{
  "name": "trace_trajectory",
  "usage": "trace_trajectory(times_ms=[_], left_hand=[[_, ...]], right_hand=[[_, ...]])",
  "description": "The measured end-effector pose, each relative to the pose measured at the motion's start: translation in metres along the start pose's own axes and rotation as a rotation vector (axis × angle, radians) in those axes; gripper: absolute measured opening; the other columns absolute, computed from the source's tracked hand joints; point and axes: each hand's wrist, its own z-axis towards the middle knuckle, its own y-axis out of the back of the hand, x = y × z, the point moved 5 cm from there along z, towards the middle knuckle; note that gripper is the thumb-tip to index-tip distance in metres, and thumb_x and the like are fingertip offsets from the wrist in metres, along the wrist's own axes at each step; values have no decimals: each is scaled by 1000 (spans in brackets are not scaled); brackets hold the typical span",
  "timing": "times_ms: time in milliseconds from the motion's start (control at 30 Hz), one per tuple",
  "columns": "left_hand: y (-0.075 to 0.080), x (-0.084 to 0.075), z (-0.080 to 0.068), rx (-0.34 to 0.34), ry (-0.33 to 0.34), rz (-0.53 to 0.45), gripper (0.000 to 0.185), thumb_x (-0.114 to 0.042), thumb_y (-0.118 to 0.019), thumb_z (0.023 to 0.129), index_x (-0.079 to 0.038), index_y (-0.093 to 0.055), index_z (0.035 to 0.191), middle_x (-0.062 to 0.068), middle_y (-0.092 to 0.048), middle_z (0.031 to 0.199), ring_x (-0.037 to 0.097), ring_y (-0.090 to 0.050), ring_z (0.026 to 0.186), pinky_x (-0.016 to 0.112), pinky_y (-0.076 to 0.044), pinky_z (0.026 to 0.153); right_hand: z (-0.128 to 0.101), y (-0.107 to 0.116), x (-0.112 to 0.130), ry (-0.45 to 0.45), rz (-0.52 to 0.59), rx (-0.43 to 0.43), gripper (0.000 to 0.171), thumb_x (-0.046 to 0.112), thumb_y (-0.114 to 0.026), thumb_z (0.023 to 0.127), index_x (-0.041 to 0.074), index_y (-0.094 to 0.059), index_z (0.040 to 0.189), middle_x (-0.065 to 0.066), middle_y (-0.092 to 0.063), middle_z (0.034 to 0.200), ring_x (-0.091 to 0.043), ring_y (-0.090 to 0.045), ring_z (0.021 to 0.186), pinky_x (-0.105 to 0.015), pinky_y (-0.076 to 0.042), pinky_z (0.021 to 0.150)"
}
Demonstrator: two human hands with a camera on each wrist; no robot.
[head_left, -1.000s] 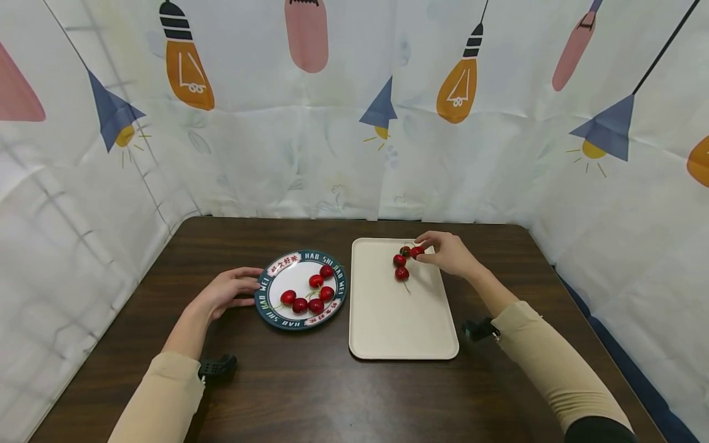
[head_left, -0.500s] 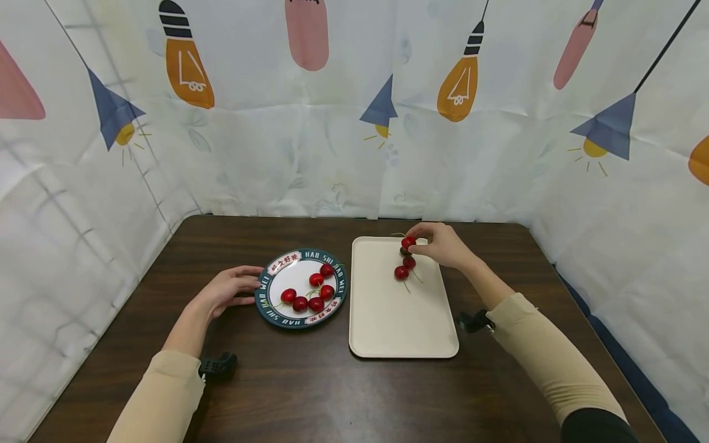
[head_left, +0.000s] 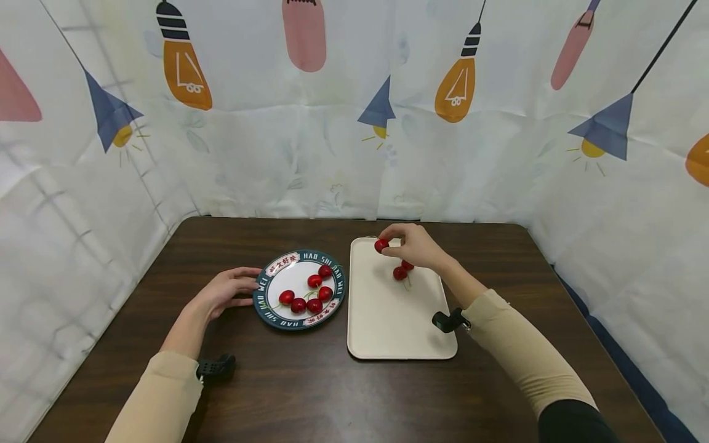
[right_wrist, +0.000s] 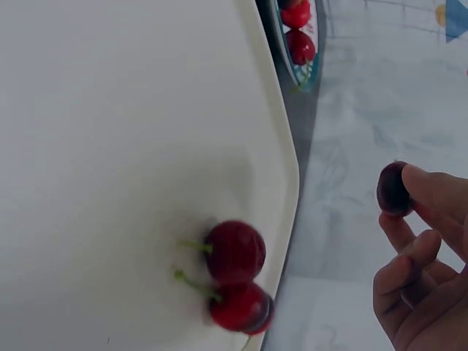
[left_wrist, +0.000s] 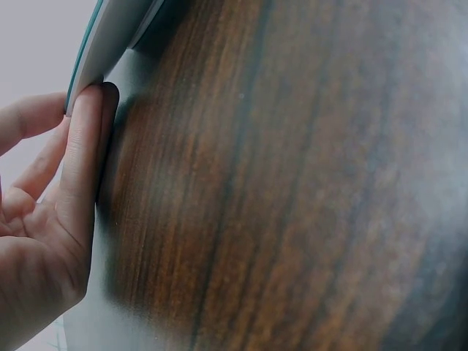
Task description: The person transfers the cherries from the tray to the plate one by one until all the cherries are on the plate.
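My right hand (head_left: 416, 247) pinches a dark red cherry (head_left: 381, 245) between thumb and fingertips, over the back left of the cream tray (head_left: 399, 320). In the right wrist view the held cherry (right_wrist: 393, 189) shows clear of the tray's surface. Three more cherries cluster near the tray's edge in that view, a dark one (right_wrist: 235, 252) at the front; in the head view my hand partly hides them. My left hand (head_left: 228, 289) touches the left rim of a round plate (head_left: 296, 277) with extended fingers. Several cherries with green stems, one of them a bright red cherry (head_left: 314, 281), lie on this plate.
Plate and tray stand side by side on a dark wooden table (head_left: 299, 387), with a narrow gap between them. A white curtain (head_left: 310, 160) printed with lamps hangs behind the table and along its sides. Dark straps (head_left: 217, 367) circle both wrists.
My right hand gripped a cherry from the tray's cluster, lifted it and moved left toward the plate. The tray's other cherries shifted a little. The left hand stayed at the plate's rim.
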Motion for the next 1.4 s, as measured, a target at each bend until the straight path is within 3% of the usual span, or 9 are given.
trace_trajectory(times_ms=[100,300,833,1100,1267,1400], left_hand=[[0,0,0,0,-3,1,58,-20,-61,105,-1,-39,155,26,-43,148,21,-62,105,35,-59,90],[1,2,1,3,1,-6,59,-20,-61,105,-1,-39,155,26,-41,149,20,-61,105,35,-59,90],[3,5,-1,-1,3,-7,59,-20,-61,104,-1,-39,155,26,-40,150,18,-61,104,35,-59,90],[3,4,0,3,-3,-4,58,-20,-62,104,-1,-41,154,24,-43,148,18,-62,104,36,-59,90],[2,3,0,5,3,-4,58,-21,-62,104,-1,-41,154,25,-43,149,18,-62,104,36,-59,91],[1,3,1,3,4,-3,58,-21,-62,104,-1,-41,154,25,-43,149,18,-62,105,36,-58,91]], right_hand=[[6,-9,7,5,-7,10,26,18,-78,92,10,-73,117,-4,-71,113,-33,-60,109,-38,-49,83],[14,-23,20,15,-18,29,27,18,-78,92,11,-73,118,-3,-72,113,-29,-61,110,-39,-52,91],[22,-70,41,79,32,137,27,16,-79,91,12,-73,118,-1,-70,111,-33,-61,115,-44,-51,100],[25,-90,51,129,-11,176,28,15,-79,92,11,-74,118,0,-72,109,-28,-60,108,-31,-52,85],[24,-100,59,123,21,210,30,15,-79,92,10,-73,121,-3,-73,114,-27,-63,103,-27,-54,77],[26,-106,63,133,37,224,29,15,-79,91,11,-73,119,-3,-73,115,-25,-64,107,-26,-55,81]])
